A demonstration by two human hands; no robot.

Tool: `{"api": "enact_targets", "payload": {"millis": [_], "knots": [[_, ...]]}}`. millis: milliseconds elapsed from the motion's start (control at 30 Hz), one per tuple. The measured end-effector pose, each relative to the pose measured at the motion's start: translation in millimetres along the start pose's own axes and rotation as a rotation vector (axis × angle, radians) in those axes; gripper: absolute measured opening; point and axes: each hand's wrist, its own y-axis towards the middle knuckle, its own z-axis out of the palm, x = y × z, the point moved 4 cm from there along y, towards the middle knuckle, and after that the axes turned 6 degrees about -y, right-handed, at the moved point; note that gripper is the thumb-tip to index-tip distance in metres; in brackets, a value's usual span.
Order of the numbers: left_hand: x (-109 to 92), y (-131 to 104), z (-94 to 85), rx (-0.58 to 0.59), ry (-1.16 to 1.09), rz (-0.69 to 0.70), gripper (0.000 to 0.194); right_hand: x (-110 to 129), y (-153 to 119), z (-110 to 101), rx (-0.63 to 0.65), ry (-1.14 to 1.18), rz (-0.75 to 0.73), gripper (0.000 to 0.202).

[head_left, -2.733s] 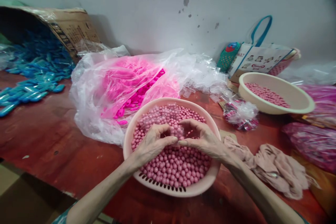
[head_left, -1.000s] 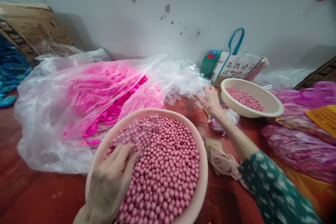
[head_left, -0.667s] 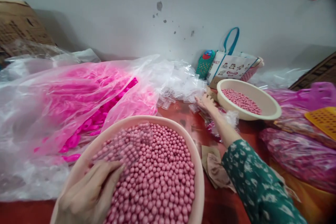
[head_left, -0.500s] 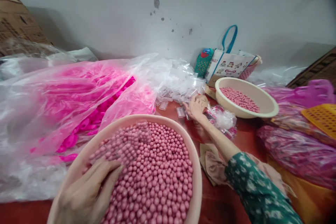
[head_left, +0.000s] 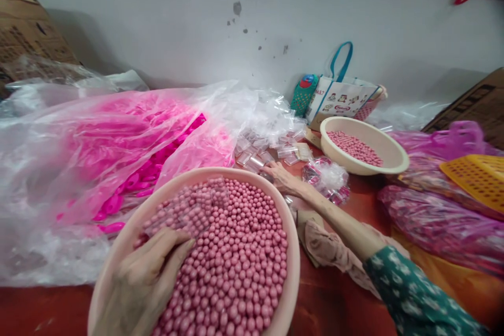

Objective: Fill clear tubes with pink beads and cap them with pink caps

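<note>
Left hand (head_left: 144, 278) pinches clear plastic (head_left: 192, 210) over pink beads (head_left: 236, 254); right hand (head_left: 285, 179) is beside transparent pieces (head_left: 254, 151), its grip I cannot tell.

A red table (head_left: 318, 299) carries a pink basin (head_left: 290, 268) and a cream basin (head_left: 388, 153); a crumpled cloth (head_left: 331, 249); a plastic bag (head_left: 43, 241).

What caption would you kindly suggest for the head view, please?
Left hand pinching clear plastic over pink beads in a basin, right hand at a pile of clear pieces.
</note>
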Motion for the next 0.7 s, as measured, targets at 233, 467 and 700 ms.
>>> {"api": "enact_targets", "payload": {"millis": [233, 467, 700], "knots": [[3.4, -2.3, 1.5, 0.030, -0.030, -0.018, 0.015, -33.7, -26.7, -32.7, -0.157, 0.121, 0.075, 0.040], [3.8, -1.2, 1.4, 0.053, -0.029, -0.043, 0.023, -52.9, -53.9, -6.4, 0.071, 0.012, 0.152, 0.031], [2.9, 0.1, 2.2, 0.064, -0.018, -0.030, 0.028, -59.8, -30.8, -13.4, 0.183, 0.063, 0.276, 0.029]]}}
